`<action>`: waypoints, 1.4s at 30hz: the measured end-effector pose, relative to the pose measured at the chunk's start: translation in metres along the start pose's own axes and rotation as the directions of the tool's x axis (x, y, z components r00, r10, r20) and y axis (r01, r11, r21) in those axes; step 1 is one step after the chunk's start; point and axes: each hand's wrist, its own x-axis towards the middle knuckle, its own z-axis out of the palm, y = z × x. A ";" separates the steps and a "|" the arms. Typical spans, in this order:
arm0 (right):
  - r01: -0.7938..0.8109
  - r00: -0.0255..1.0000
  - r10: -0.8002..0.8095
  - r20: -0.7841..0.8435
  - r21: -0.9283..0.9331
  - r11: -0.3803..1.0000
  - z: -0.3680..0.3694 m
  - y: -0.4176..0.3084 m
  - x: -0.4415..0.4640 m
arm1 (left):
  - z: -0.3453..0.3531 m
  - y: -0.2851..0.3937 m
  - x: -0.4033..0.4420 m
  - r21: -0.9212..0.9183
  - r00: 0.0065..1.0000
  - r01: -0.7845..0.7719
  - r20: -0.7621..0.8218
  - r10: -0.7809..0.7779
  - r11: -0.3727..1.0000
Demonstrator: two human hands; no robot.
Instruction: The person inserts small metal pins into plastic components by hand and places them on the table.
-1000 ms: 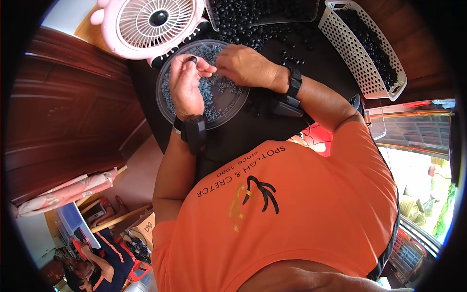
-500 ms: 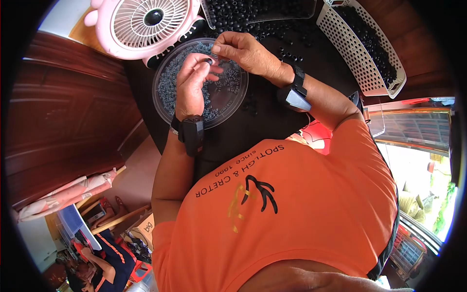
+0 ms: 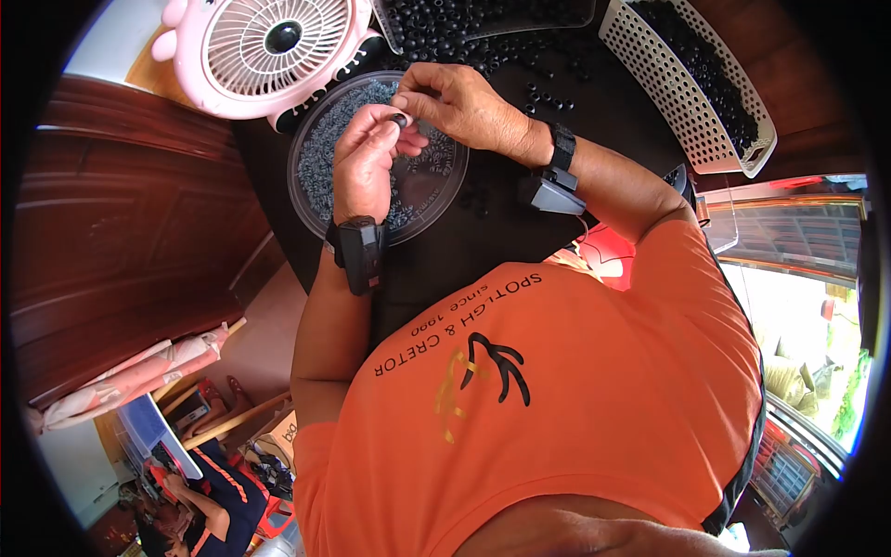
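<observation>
My left hand (image 3: 368, 167) is closed, with a small black cylindrical piece (image 3: 399, 120) pinched between thumb and index finger. Close beside it, my right hand (image 3: 464, 107) has its thumb and fingertips pinched together right at that black piece. Whatever the right fingertips hold is too small to make out. Both hands are above a round clear plastic tray (image 3: 295, 186) that holds many small blue-grey pieces (image 3: 317, 167). More black pieces (image 3: 548, 98) lie loose on the dark table beyond my right wrist.
A pink fan (image 3: 278, 42) stands at the back left. A clear bin (image 3: 483, 35) of black pieces lies at the back, and a white perforated basket (image 3: 682, 93) of them at the right. Another person (image 3: 200, 506) is at lower left.
My right fingertips have moved slightly left and down, closer to the black piece in my left hand. The whole view has shifted a little.
</observation>
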 end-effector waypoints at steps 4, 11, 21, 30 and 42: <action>-0.024 0.998 0.020 0.059 0.065 0.998 -0.001 0.002 -0.001 | 0.000 0.004 -0.001 0.004 1.000 -0.030 0.003 0.030 1.000; -0.322 0.909 0.200 0.367 0.308 0.896 -0.006 -0.002 0.002 | -0.003 0.010 -0.001 0.308 0.990 -0.123 0.101 0.096 0.944; -0.019 0.965 -0.007 0.261 0.095 0.995 -0.008 0.006 0.001 | -0.011 0.006 0.004 0.093 0.998 -0.042 0.043 0.038 0.995; 0.342 0.940 -0.329 0.093 -0.249 0.906 -0.004 0.005 -0.001 | -0.013 0.001 0.005 -0.027 0.995 0.085 -0.043 -0.086 0.996; 0.221 0.972 -0.191 0.138 -0.252 0.942 -0.009 0.004 0.000 | -0.011 0.001 0.004 0.024 0.995 0.083 0.050 -0.084 0.996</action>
